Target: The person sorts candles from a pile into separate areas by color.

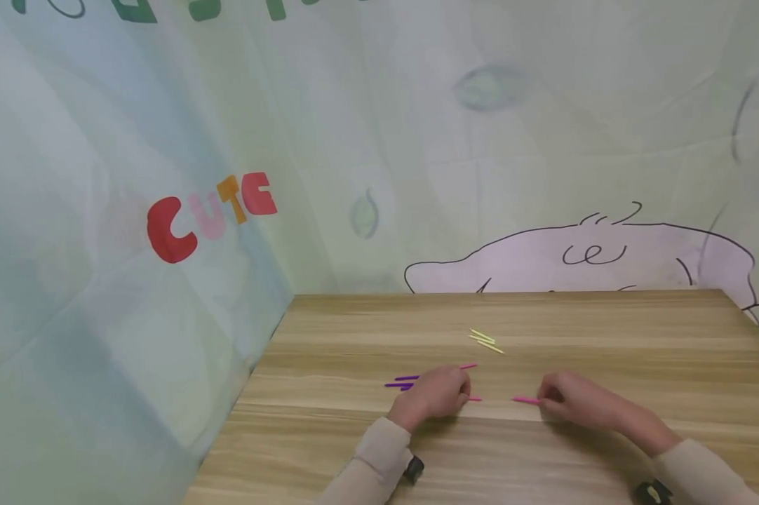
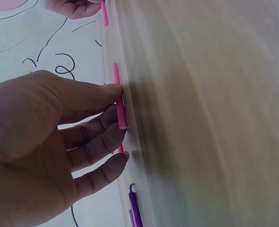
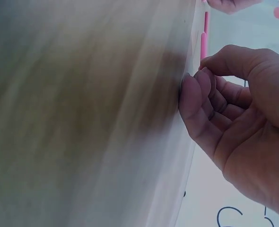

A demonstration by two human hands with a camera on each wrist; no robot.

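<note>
My left hand (image 1: 435, 391) pinches a thin pink candle (image 2: 120, 109) between thumb and fingers, low over the wooden table. Past that hand, the end of another pink candle (image 1: 468, 366) shows, the rest of it hidden. Several purple candles (image 1: 397, 385) lie just left of the left hand, partly covered by it. To the right, my right hand (image 1: 578, 403) holds one end of a pink candle (image 1: 525, 400) in its fingertips, its free end pointing left. A gap separates the two held candles.
Several pale yellow candles (image 1: 485, 341) lie together farther back on the wooden table (image 1: 329, 330). A printed cloth backdrop (image 1: 367, 126) hangs behind the table and along its left side. Dark wrist devices (image 1: 412, 468) sit under both sleeves.
</note>
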